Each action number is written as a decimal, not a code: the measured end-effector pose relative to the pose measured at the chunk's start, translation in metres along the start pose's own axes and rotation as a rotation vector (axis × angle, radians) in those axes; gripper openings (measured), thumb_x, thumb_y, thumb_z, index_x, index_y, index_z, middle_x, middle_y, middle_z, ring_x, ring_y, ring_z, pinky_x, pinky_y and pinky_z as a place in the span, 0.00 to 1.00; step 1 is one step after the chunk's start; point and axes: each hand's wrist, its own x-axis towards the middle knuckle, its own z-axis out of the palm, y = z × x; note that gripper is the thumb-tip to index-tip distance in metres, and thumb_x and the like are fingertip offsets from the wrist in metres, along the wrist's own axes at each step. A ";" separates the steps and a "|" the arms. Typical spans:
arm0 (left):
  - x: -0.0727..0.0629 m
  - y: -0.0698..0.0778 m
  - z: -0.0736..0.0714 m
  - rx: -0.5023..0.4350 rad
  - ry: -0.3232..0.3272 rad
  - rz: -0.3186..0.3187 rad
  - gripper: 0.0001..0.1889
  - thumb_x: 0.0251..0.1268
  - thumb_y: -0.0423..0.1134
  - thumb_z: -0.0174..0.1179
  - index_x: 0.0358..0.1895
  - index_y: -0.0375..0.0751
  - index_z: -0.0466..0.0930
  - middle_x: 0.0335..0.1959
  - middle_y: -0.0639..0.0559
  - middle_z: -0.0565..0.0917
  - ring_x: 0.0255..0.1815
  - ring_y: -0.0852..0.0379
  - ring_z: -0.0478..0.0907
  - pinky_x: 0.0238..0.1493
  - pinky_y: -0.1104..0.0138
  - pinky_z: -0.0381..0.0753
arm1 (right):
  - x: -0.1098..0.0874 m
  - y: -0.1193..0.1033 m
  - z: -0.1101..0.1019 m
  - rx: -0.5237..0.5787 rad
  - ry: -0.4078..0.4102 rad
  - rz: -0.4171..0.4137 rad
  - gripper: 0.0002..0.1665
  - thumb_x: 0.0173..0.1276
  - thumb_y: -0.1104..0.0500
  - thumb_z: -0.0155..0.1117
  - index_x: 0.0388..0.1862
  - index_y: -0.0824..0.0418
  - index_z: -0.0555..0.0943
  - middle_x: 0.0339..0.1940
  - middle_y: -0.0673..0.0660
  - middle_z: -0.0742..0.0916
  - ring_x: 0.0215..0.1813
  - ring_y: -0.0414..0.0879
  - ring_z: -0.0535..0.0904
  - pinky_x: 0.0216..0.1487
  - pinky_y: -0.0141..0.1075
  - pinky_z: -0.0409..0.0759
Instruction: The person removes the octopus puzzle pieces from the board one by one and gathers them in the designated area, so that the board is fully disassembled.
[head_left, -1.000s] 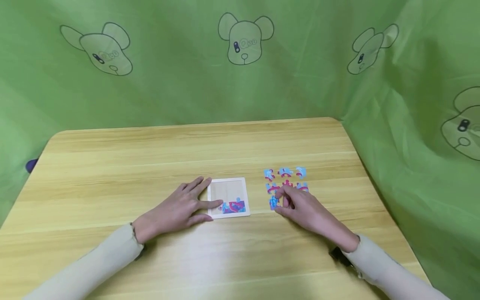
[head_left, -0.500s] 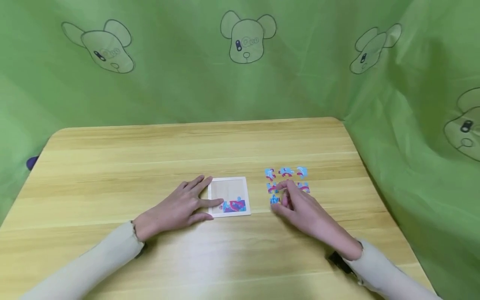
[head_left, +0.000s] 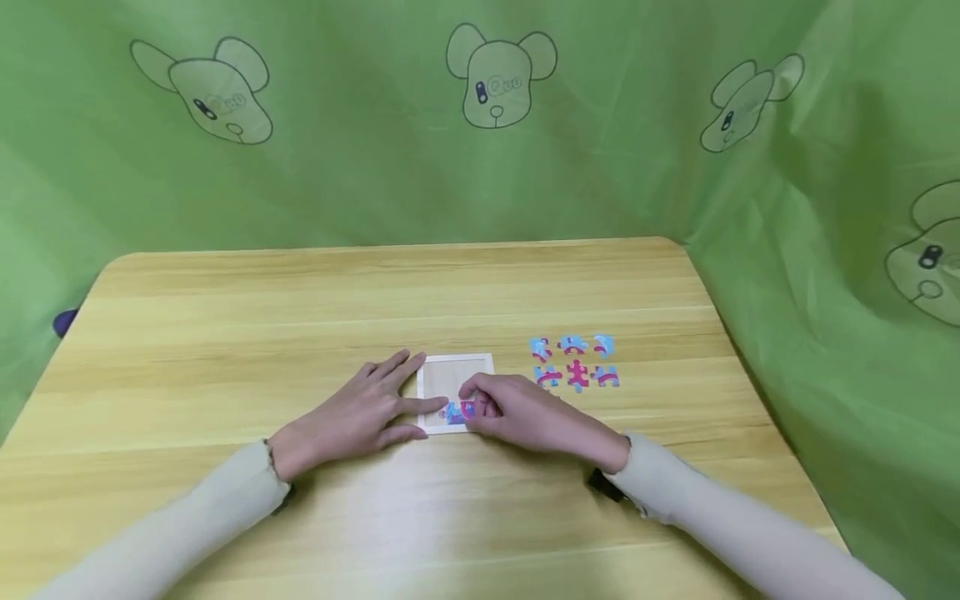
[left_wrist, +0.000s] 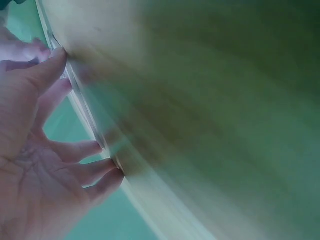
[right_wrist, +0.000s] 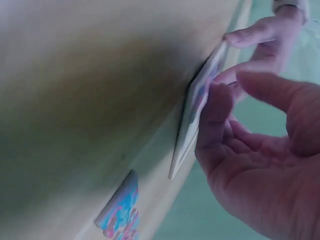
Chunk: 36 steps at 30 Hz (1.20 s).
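On the wooden table lies a square white-edged puzzle tray (head_left: pixel 456 358) with purple, pink and blue puzzle pieces (head_left: pixel 454 412) along its near side. My left hand (head_left: pixel 360 417) lies across the tray's left edge with fingers spread, one fingertip reaching the fitted pieces. Over the tray's near right corner is my right hand (head_left: pixel 525 412), thumb and forefinger bent around the pink part of the picture. I cannot tell whether a piece is between those fingertips. In the right wrist view the right hand (right_wrist: pixel 255 145) is close beside the tray's face (right_wrist: pixel 192 127).
Right of the tray, two rows of loose puzzle pieces (head_left: pixel 576 373) lie on the table (head_left: pixel 337 292). A blue piece (right_wrist: pixel 122 200) shows on the table in the right wrist view, near other loose pieces. Green fabric (head_left: pixel 360 167) surrounds the far and right sides.
My right hand has moved left from the loose pieces to the tray's near right corner. The left hand has stayed in place on the tray.
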 end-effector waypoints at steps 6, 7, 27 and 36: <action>-0.001 0.000 0.001 0.014 -0.004 -0.005 0.28 0.80 0.57 0.65 0.78 0.56 0.79 0.85 0.25 0.57 0.84 0.24 0.53 0.71 0.30 0.67 | 0.011 0.003 0.006 -0.058 -0.026 0.005 0.15 0.74 0.62 0.75 0.56 0.61 0.83 0.31 0.46 0.80 0.33 0.39 0.74 0.41 0.36 0.78; -0.002 0.000 0.000 0.022 -0.001 -0.004 0.29 0.80 0.57 0.65 0.78 0.55 0.79 0.85 0.25 0.57 0.84 0.24 0.54 0.70 0.30 0.68 | 0.012 0.004 0.006 -0.061 -0.026 0.001 0.15 0.75 0.61 0.75 0.55 0.60 0.82 0.31 0.46 0.80 0.33 0.39 0.74 0.40 0.36 0.77; -0.003 0.001 -0.001 0.071 0.006 -0.001 0.31 0.81 0.57 0.64 0.80 0.50 0.77 0.84 0.25 0.60 0.83 0.24 0.56 0.67 0.32 0.72 | 0.019 -0.005 0.012 -0.132 -0.032 -0.014 0.12 0.82 0.56 0.70 0.58 0.57 0.81 0.32 0.48 0.78 0.34 0.42 0.72 0.37 0.39 0.74; -0.001 0.002 -0.001 0.062 -0.002 -0.003 0.31 0.81 0.58 0.63 0.80 0.51 0.77 0.84 0.25 0.59 0.84 0.25 0.55 0.68 0.32 0.71 | 0.018 -0.006 0.013 -0.120 -0.019 0.000 0.10 0.81 0.59 0.71 0.51 0.58 0.76 0.31 0.49 0.76 0.31 0.42 0.70 0.34 0.36 0.70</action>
